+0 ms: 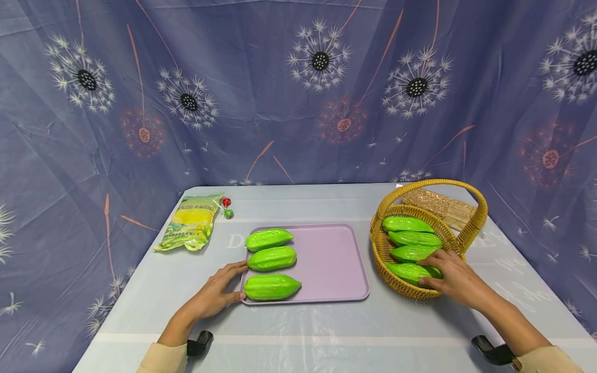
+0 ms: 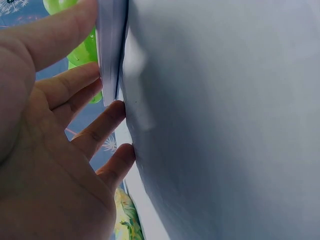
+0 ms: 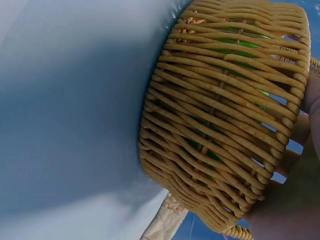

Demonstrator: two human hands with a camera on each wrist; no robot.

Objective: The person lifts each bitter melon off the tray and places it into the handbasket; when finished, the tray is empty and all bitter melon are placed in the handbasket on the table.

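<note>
Three green bitter gourds (image 1: 272,287) lie across the left part of a pinkish-purple tray (image 1: 332,264). My left hand (image 1: 212,291) touches the tray's left edge, its fingers extended and slightly spread in the left wrist view. On the right, a yellow wicker basket (image 1: 379,259) holds several more bitter gourds in a stack of rows. My right hand (image 1: 450,274) reaches over the basket's near rim and grips the nearest bitter gourd (image 1: 406,271) between thumb and fingers. In the right wrist view the woven wall (image 3: 225,105) hides most of that grip.
A yellow-green packet (image 1: 192,223) lies at the table's back left, beside a red lollipop (image 1: 226,202) and a green one (image 1: 228,213). Behind the basket lies a bag of tan grains (image 1: 431,202). The basket's tall handle (image 1: 478,228) arches above its right side. A patterned curtain hangs behind the table.
</note>
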